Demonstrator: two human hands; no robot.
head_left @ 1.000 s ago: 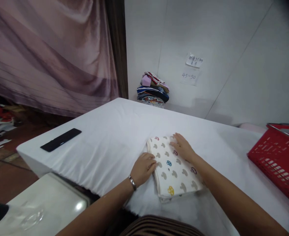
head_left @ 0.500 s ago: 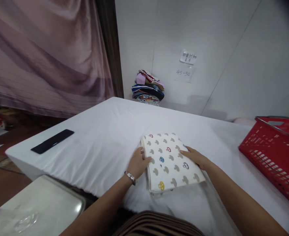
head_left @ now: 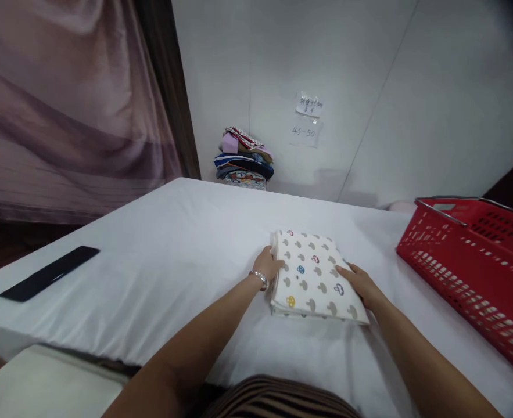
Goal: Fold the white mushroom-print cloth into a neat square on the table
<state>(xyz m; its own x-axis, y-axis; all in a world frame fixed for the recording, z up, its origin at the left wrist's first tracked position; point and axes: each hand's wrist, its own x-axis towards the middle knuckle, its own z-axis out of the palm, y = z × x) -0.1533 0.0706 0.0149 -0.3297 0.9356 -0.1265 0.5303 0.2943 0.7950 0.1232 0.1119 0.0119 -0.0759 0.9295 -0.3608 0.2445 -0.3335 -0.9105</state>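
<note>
A folded white cloth (head_left: 319, 290) with grey mushroom prints and a few coloured ones lies near the front of the white-covered table (head_left: 186, 238). My left hand (head_left: 268, 266), a silver bracelet at its wrist, grips the cloth's left edge, thumb on top and fingers out of sight at the side. Holding the opposite edge is my right hand (head_left: 361, 285), its thumb on the print and the other fingers curled along the side, partly hidden. Several layers show along the cloth's left and front edges.
On the right stands a red perforated basket (head_left: 465, 267) with metal handles. A flat black object (head_left: 49, 274) lies at the table's left. Behind the table is a stack of folded fabrics (head_left: 244, 159) against the wall. A pale surface (head_left: 51, 386) sits at lower left.
The cloth has moved right along the table, closer to the basket, with both hands still on it. My view has also turned to the right.
</note>
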